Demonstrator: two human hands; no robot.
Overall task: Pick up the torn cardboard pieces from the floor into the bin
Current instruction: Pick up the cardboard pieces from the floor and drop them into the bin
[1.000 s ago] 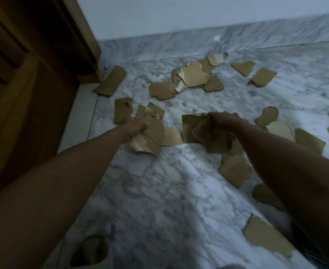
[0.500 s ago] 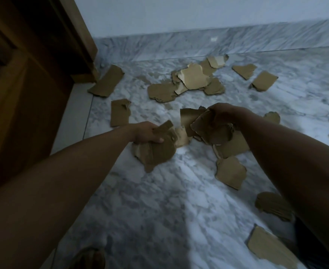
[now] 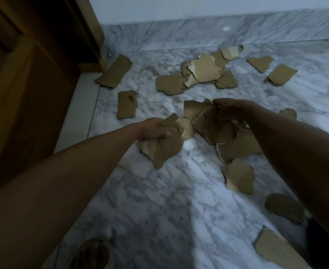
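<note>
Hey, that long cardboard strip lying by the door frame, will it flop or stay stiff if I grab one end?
The long strip lies flat with straight edges, so it probably stays fairly stiff. It looks thin, so likely light. On the smooth marble floor it may slide when nudged.

I see a white-and-grey veined marble floor [image 3: 159, 200] meeting a matching marble skirting [image 3: 198, 33] beneath a pale wall [image 3: 198, 6]. At my left stands a dark wooden door [image 3: 23, 94] in its frame [image 3: 93, 32], with a pale threshold strip [image 3: 78, 111] along its foot.
</note>
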